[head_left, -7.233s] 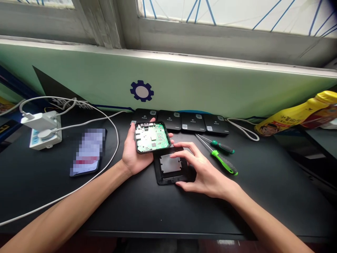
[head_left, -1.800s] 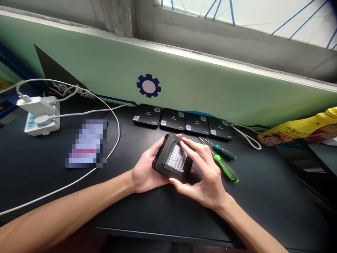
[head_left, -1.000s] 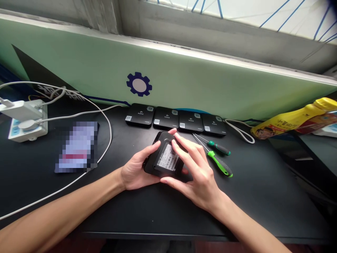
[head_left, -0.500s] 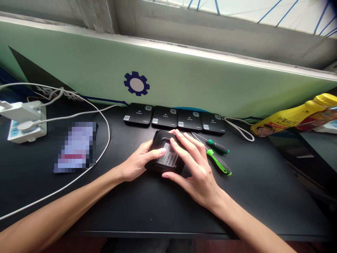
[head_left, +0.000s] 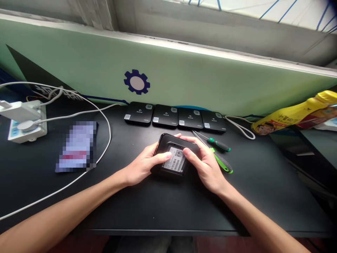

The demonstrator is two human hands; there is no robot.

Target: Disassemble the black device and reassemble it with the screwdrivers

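Between my two hands is a black set-top box (head_left: 168, 171), its underside with a white barcode label turned up towards me. My left hand (head_left: 143, 163) grips its left side, thumb on the label's edge. My right hand (head_left: 207, 161) is closed on the right side, thumb at the label's upper right corner and fingers around the far edge. The fingers under the box are hidden. Just beyond my right hand lie a dark-green-handled screwdriver (head_left: 219, 144) and a bright green one (head_left: 224, 165), partly covered by that hand.
Several similar black boxes (head_left: 164, 115) stand in a row along the green partition (head_left: 92, 66). On the left are a blurred-out phone (head_left: 76, 146), a white power strip (head_left: 27, 130) and a white cable (head_left: 109, 133). A yellow bottle (head_left: 292, 114) lies at the right.
My right hand has shifted from lying spread over the box to gripping its right side with the thumb on top. The box has moved slightly right and more of its label shows.
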